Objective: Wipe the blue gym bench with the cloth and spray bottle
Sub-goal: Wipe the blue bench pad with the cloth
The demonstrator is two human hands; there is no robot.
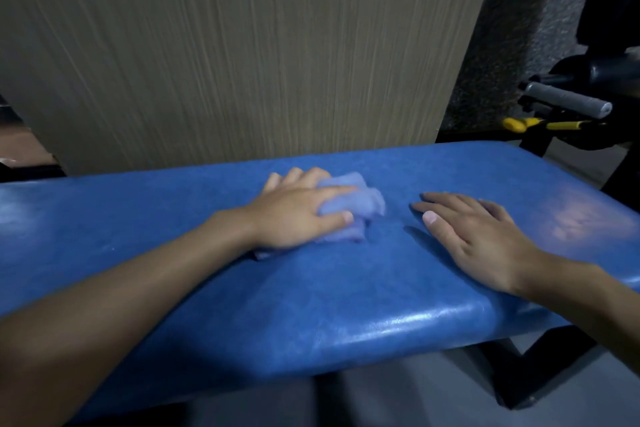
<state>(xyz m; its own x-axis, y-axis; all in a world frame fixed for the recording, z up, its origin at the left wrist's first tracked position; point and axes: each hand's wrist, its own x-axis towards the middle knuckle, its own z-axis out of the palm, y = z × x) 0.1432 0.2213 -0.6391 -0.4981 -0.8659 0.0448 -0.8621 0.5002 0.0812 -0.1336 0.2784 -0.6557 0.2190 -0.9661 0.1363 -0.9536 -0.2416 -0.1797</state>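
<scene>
1. Blue gym bench (311, 288): padded top runs across the whole view, with its long near edge toward the person. It is the reference for all entries below.
2. Wood-grain panel (242, 45): stands upright directly behind the bench's far edge, spanning its left and middle parts.
3. Left hand (294, 215): reaches in over the bench's near edge and sits palm down at mid-length of the pad, toward its far edge. Thumb and forefinger close around a wad of fabric, and the palm bears down on it.
4. Cloth (360, 204): pale lilac-blue and bunched, lying on the bench top. Part is trapped under the left hand and part spills out on its right side, with a small flap showing at the heel of the palm.
5. Right hand (478, 239): lies flat on the bench top just right of the cloth, not touching it. Fingers are straight, slightly spread and holding nothing.
6. Pale glare patch (581, 222): on the bench surface toward its right end.
7. Black frame (540, 367): under the bench's right end.
8. Grey foam-grip handle (568, 102): on dark gym equipment beyond the bench's right far corner. A yellow lever (516, 124) sits just below it.
</scene>
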